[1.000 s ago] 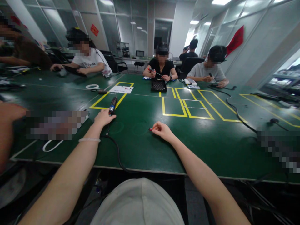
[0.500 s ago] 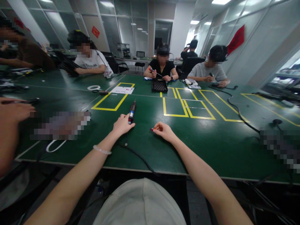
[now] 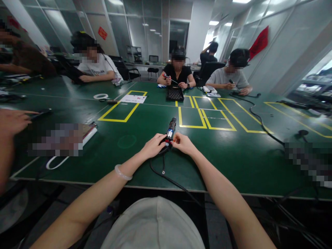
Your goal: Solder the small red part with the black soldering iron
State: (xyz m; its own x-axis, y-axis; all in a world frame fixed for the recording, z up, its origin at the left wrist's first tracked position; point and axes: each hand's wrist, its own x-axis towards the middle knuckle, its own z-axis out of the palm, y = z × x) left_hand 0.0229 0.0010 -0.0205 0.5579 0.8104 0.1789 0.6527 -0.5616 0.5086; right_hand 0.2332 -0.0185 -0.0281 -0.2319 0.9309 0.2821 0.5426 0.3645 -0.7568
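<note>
The person's two bare hands meet just in front of them, over a dark green worktop (image 3: 220,159). The left hand (image 3: 153,146), below a translucent bracelet (image 3: 122,173), grasps the rear end of a dark cylindrical tool with a shiny blue-and-silver band (image 3: 171,130). The tool's front end points away from the person, tilted slightly right; whether it touches the worktop is unclear. The right hand (image 3: 185,144) is right beside that rear end, fingers pinched on a small red-orange piece (image 3: 177,140), mostly hidden; whether the piece touches the tool cannot be told. A black cable (image 3: 171,180) curves below the hands towards the worktop's near edge, and a small metal ring (image 3: 163,172) lies near it.

Further left lies a pixelated flat object (image 3: 64,138) with a white loop (image 3: 58,166) beside its near edge; a co-worker's hand (image 3: 14,119) is beyond it at far left. Ahead, yellow tape outlines (image 3: 193,126) mark the worktop, a white printed sheet (image 3: 135,99) overlapping the left one. Across the worktop, a person in a black top (image 3: 175,73) holds a red-handled tool (image 3: 166,76) near a black tray (image 3: 182,98).
</note>
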